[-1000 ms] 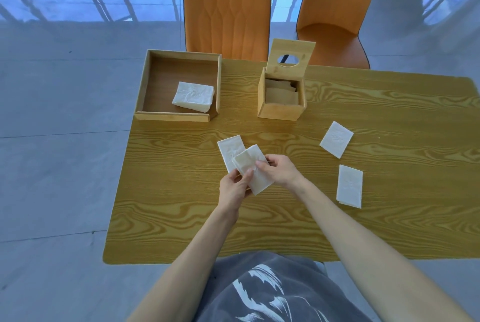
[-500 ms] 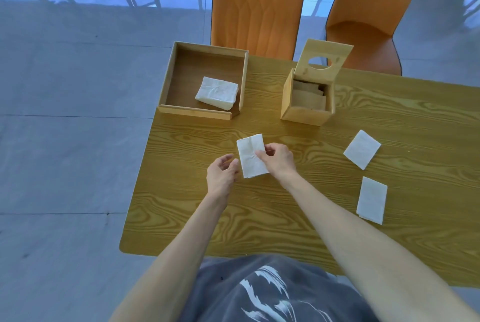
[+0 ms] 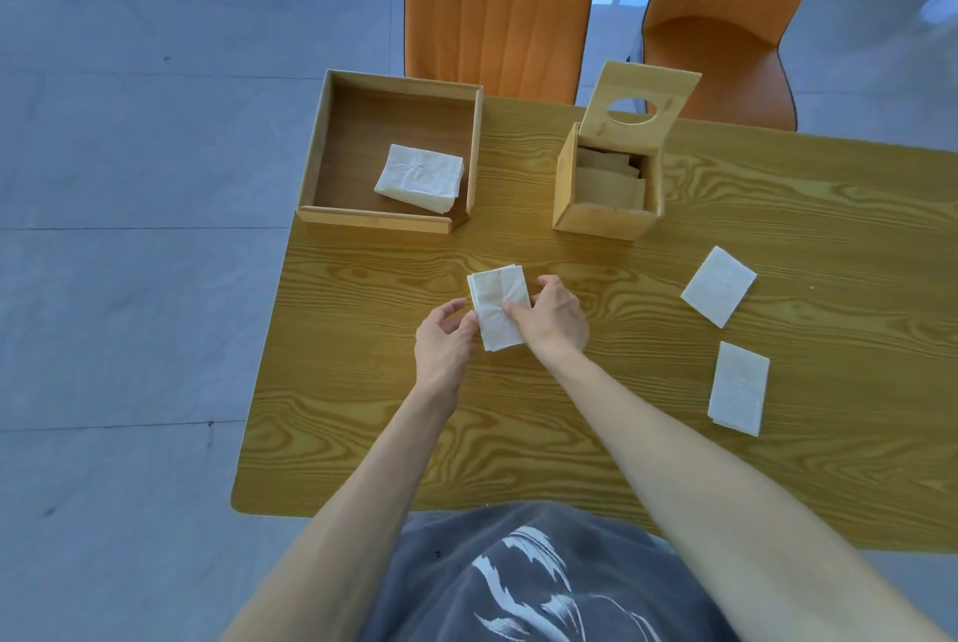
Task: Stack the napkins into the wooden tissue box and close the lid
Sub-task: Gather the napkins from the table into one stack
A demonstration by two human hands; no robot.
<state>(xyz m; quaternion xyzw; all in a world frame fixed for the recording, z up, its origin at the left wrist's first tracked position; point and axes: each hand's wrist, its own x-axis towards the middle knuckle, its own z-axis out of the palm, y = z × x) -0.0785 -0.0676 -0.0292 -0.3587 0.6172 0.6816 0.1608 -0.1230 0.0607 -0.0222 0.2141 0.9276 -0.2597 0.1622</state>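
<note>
A small stack of white napkins (image 3: 495, 304) lies on the table in front of me. My right hand (image 3: 552, 317) pinches its right edge, with fingers on top. My left hand (image 3: 443, 338) has its fingers apart, with the tips touching the stack's left edge. The wooden tissue box (image 3: 604, 206) stands behind, its lid (image 3: 640, 110) tilted up and open, an oval hole in it. Folded napkins lie inside the box in shadow. Two single napkins, the nearer one (image 3: 738, 387) and the farther one (image 3: 718, 286), lie flat to the right.
A shallow wooden tray (image 3: 332, 144) at the table's back left corner holds another napkin pile (image 3: 420, 177). Two orange chairs (image 3: 497, 4) stand behind the table. The table's left edge runs close to my left hand, with grey floor beyond it.
The two fanned napkins I held up are now squared together and lying on the table. My left hand let go, then returned to the stack's left edge.
</note>
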